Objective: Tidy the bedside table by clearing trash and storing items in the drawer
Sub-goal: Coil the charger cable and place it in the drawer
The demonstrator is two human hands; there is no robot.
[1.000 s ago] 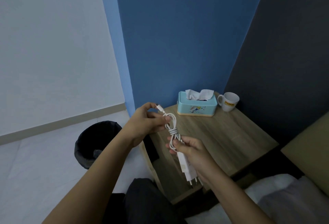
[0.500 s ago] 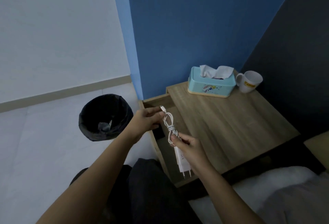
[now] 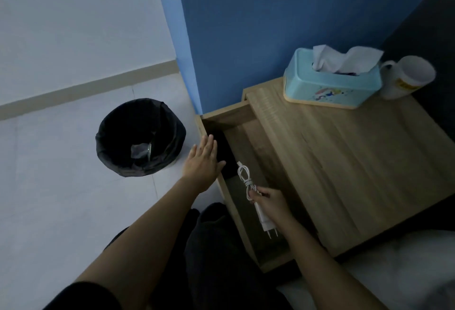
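A wooden bedside table stands against the blue wall with its drawer pulled out to the left. My right hand holds a white charger with its cable coiled into a bundle, low over the open drawer. My left hand is open and flat, fingers apart, at the drawer's left front edge and holding nothing. A dark object lies in the drawer beside that hand.
A light blue tissue box and a white mug stand at the back of the tabletop. A black bin with some trash inside sits on the pale floor to the left. White bedding lies at lower right.
My left hand has let go of the cable end and moved left to the drawer's edge, opening flat. My right hand has lowered the charger toward the drawer. The view has tilted down.
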